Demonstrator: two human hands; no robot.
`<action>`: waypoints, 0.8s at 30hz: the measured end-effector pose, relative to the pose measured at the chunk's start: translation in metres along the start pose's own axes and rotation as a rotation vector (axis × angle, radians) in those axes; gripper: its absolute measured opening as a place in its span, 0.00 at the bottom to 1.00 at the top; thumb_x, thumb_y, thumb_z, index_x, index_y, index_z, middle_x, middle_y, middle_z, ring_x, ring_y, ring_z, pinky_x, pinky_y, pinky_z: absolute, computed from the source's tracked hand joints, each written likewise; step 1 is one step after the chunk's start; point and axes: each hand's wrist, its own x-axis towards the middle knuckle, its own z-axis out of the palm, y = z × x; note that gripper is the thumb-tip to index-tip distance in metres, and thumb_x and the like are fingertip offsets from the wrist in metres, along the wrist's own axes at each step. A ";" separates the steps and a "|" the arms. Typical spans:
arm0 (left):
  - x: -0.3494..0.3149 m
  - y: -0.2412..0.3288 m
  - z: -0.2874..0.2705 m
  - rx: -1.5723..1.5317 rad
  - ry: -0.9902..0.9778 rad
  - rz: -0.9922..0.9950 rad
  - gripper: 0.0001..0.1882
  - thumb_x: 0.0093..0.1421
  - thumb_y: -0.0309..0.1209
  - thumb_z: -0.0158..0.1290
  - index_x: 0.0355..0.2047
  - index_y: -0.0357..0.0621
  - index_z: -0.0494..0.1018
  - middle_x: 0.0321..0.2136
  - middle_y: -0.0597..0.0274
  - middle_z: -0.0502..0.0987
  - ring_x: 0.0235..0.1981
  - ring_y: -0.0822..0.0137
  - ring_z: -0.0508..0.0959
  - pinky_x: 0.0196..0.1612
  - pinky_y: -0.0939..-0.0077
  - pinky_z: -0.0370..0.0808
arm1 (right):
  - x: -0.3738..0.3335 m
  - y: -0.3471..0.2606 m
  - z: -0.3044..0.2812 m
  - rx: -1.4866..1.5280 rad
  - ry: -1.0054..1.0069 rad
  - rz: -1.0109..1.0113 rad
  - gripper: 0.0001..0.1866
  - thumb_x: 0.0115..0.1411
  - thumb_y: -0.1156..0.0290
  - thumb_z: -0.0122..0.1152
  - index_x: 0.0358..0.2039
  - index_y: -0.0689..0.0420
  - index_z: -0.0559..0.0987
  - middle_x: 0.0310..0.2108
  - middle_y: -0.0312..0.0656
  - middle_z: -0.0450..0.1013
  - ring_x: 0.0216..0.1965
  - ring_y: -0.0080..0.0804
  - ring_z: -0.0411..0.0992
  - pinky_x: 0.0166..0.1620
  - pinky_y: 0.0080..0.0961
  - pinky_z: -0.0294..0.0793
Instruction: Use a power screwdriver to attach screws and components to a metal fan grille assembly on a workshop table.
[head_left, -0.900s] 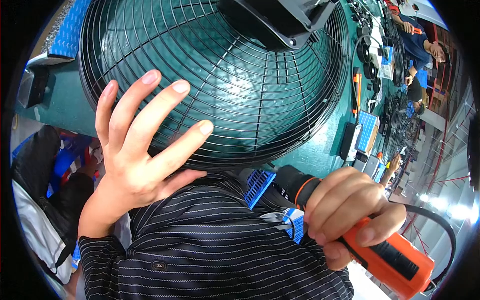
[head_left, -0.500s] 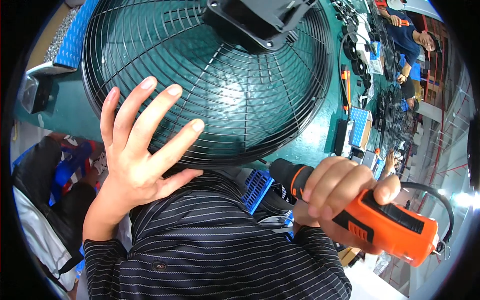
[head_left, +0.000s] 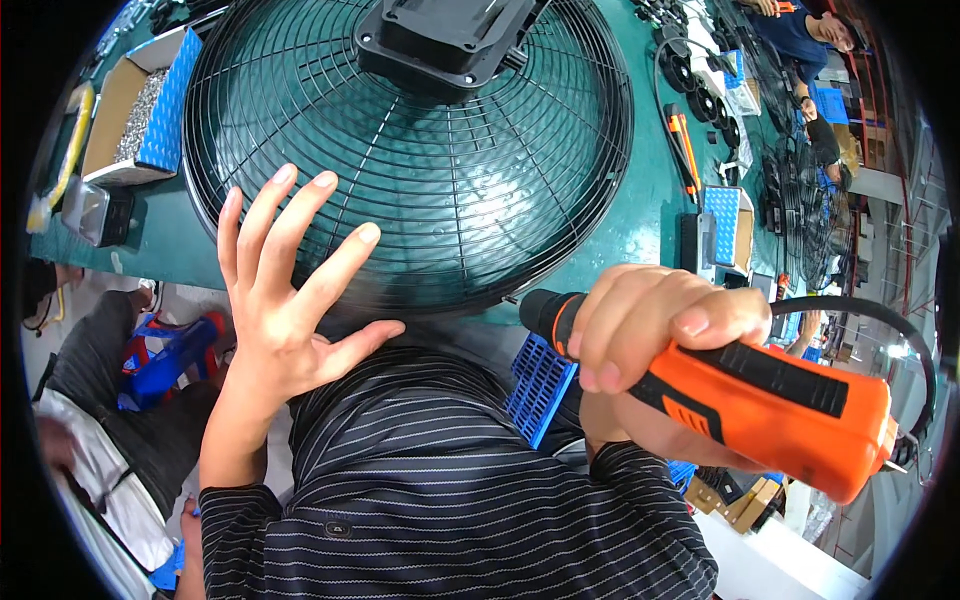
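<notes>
the round black wire fan guard (head_left: 465, 190) lies on the green table (head_left: 648, 165), a black housing (head_left: 425, 55) at its middle. the left hand (head_left: 285, 315) is over the guard's near left rim, its grip spread, fingers apart; whether they touch the wires i cannot tell. the right hand (head_left: 650, 325) has its grip wrapped round an orange-and-black power screwdriver (head_left: 845, 430), the tool's nose near the guard's near rim. an open box (head_left: 172, 115) of small metal parts stands left of the guard.
</notes>
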 end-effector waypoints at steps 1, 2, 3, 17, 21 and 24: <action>0.000 0.000 0.000 -0.002 -0.001 0.003 0.38 0.45 0.57 0.66 0.53 0.52 0.75 0.61 0.45 0.67 0.64 0.41 0.63 0.68 0.41 0.48 | 0.000 0.000 0.000 0.025 0.006 0.002 0.12 0.66 0.72 0.57 0.44 0.66 0.70 0.21 0.46 0.74 0.21 0.36 0.74 0.23 0.27 0.73; 0.000 0.000 0.000 0.002 -0.021 -0.004 0.38 0.45 0.57 0.65 0.53 0.52 0.75 0.61 0.45 0.67 0.64 0.41 0.63 0.68 0.41 0.48 | 0.002 -0.001 0.000 0.032 0.000 0.007 0.12 0.66 0.72 0.57 0.44 0.65 0.70 0.22 0.46 0.74 0.21 0.35 0.74 0.23 0.27 0.73; 0.000 -0.001 0.000 -0.004 0.001 -0.001 0.38 0.45 0.57 0.65 0.53 0.52 0.75 0.61 0.45 0.67 0.64 0.41 0.63 0.68 0.41 0.48 | 0.003 -0.002 0.000 0.039 -0.005 0.012 0.11 0.66 0.72 0.56 0.44 0.65 0.70 0.22 0.46 0.74 0.20 0.35 0.74 0.22 0.26 0.73; -0.003 -0.005 0.001 -0.016 -0.003 0.010 0.37 0.47 0.58 0.64 0.52 0.49 0.76 0.60 0.45 0.68 0.64 0.41 0.64 0.67 0.41 0.48 | 0.004 -0.003 0.000 0.015 -0.008 0.042 0.40 0.59 0.30 0.50 0.44 0.61 0.67 0.21 0.41 0.70 0.16 0.31 0.69 0.24 0.31 0.71; 0.004 0.000 -0.005 0.016 -0.007 0.047 0.38 0.46 0.58 0.64 0.53 0.49 0.75 0.61 0.45 0.67 0.64 0.40 0.63 0.67 0.39 0.48 | -0.004 -0.017 -0.012 0.062 0.051 -0.023 0.43 0.60 0.27 0.44 0.48 0.61 0.68 0.20 0.39 0.69 0.15 0.29 0.67 0.23 0.29 0.71; 0.018 0.011 -0.017 0.047 -0.026 0.115 0.29 0.52 0.51 0.62 0.50 0.47 0.76 0.57 0.45 0.71 0.60 0.41 0.68 0.65 0.36 0.54 | -0.015 -0.037 -0.019 0.062 0.156 -0.015 0.47 0.60 0.26 0.40 0.54 0.63 0.69 0.19 0.38 0.67 0.14 0.27 0.64 0.21 0.28 0.68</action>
